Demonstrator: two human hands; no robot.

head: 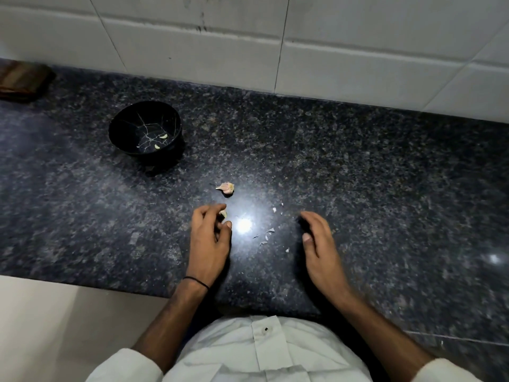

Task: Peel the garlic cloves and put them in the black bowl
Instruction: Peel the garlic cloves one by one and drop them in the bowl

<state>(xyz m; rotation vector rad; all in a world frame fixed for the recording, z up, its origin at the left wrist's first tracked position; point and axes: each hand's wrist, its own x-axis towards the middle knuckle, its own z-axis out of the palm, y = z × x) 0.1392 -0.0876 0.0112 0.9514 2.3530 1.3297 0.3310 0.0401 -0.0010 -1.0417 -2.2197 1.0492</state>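
Note:
The black bowl (145,130) stands on the dark granite counter at the left, with two peeled garlic cloves (163,136) lying in its bottom. An unpeeled, pinkish garlic clove (225,187) lies on the counter near the middle. Just below it, my left hand (210,238) pinches a pale garlic clove (223,214) between curled fingertips and thumb. My right hand (319,244) hovers to the right, fingers relaxed and slightly curled, holding nothing.
Several small scraps of garlic skin (268,234) are scattered on the counter (358,175) between my hands. A white tiled wall (248,45) runs along the back. A brown wooden object (23,81) sits at the far left. The counter's front edge is near my body.

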